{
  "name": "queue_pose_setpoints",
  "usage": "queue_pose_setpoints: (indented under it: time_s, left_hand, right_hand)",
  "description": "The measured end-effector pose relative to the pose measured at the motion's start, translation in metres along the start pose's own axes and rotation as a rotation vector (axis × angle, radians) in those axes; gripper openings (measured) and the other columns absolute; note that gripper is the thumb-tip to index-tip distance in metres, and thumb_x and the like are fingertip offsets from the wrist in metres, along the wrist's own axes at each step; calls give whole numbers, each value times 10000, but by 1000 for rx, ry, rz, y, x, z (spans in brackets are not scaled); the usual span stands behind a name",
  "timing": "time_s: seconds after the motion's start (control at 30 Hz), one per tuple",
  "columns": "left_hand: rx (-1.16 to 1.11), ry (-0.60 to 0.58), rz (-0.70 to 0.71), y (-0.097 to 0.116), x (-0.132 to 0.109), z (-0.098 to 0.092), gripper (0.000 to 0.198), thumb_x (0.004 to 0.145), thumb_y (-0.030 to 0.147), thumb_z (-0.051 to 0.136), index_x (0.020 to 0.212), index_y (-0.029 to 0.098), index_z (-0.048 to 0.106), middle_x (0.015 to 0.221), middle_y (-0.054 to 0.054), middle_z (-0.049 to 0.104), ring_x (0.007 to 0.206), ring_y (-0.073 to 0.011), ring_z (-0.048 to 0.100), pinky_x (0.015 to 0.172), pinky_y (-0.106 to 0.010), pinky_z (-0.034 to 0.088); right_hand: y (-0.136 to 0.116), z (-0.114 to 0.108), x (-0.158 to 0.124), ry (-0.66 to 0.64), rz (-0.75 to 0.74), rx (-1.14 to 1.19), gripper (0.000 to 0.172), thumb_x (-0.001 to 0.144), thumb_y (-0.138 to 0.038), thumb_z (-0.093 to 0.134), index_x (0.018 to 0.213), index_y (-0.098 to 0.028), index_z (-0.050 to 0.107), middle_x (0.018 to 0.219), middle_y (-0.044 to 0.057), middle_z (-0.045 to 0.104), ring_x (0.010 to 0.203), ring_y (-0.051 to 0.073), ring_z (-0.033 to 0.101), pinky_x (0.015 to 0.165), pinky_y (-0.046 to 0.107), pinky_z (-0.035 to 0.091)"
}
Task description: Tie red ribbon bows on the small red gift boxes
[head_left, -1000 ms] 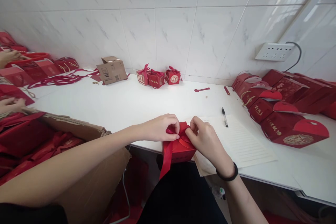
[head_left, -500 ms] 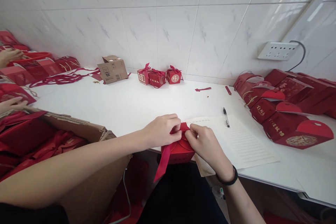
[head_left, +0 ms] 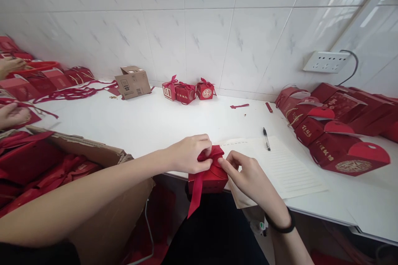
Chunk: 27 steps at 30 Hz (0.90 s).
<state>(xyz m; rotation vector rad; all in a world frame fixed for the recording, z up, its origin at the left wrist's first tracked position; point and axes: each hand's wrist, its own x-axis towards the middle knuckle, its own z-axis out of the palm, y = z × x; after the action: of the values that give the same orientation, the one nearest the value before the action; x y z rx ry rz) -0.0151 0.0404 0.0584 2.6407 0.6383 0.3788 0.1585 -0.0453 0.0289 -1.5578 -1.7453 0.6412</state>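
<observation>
Head view: lower centre of frame, left hand [head_left: 193, 154] pinched red ribbon [head_left: 195, 196] over red box [head_left: 215, 183]; right hand [head_left: 251, 172] alongside, hold we couldn't tell. We judged gentle, even tension best.

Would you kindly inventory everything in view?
Wall: one, white, behind
Table: one, white, centre
Near box: one, red, front
Ribbon: one, red, on near box
Tied boxes: three, red, by wall
Folded carton: one, brown, back left
Loose ribbons: several, red, back left
Left boxes: several, red, far left
Right boxes: several, red, right
Large carton: one, brown, front left
Packed items: several, red, inside it
Strips: two, red, back right
Paper: uncounted, white, right
Pen: one, black, paper's edge
Socket: one, white, right wall
Wall cable: one, black, by socket
Other hands: two, far left
Left hand: one, pinching ribbon
Right hand: one, at near box
</observation>
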Motion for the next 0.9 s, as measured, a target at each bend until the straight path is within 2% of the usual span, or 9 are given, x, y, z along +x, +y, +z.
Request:
queue_pose_setpoints:
  time_s: [0.1, 0.23, 0.43, 0.57, 0.77, 0.9]
  left_hand:
    - [-22, -34, -18, -3, -1, -2, 66, 721, 196, 518, 700, 170, 461, 807, -9, 506, 638, -101, 464, 619, -234, 402]
    - [-47, -62, -57, -4, -1, -4, 81, 755, 236, 519, 724, 165, 494, 842, -19, 520, 656, -107, 491, 646, -246, 419]
    - [-49, -63, -51, -4, -1, -4, 97, 763, 241, 529, 708, 165, 504, 836, -11, 525, 672, -105, 505, 653, -238, 416]
    - [-42, -55, -50, -4, -1, -1, 81, 743, 217, 534, 691, 171, 492, 820, 0, 520, 668, -102, 498, 634, -228, 400]
    - [-35, -48, -49, -2, 1, 2, 89, 713, 199, 553, 667, 165, 485, 796, 10, 507, 642, -90, 470, 599, -215, 381]
    - [-35, -63, -69, -1, 1, -1, 80, 722, 196, 549, 669, 163, 498, 794, 8, 513, 663, -97, 483, 618, -219, 388]
  right_hand:
    - [5, -3, -6, 0, 54, 1, 305, 884, -455, 438, 717, -202, 470, 519, -39, 486, 491, 133, 449, 505, 246, 334]
    - [9, -1, -11, -72, 48, 46, 388, 899, -447, 396, 600, -199, 387, 545, -31, 459, 526, 126, 440, 517, 239, 339]
    - [4, 1, -16, -100, 91, 145, 358, 897, -410, 398, 610, -195, 401, 542, -36, 453, 517, 117, 436, 506, 226, 340]
    - [-2, 0, -19, -116, 79, 92, 355, 896, -372, 382, 588, -200, 346, 499, -49, 383, 472, 108, 378, 479, 230, 297]
    - [-9, -1, -25, -134, 55, 5, 334, 887, -321, 385, 582, -202, 318, 486, -53, 381, 461, 104, 360, 468, 234, 270]
    - [-7, -7, -28, -135, 60, -16, 400, 897, -427, 393, 569, -200, 356, 501, -42, 399, 470, 108, 370, 459, 231, 282]
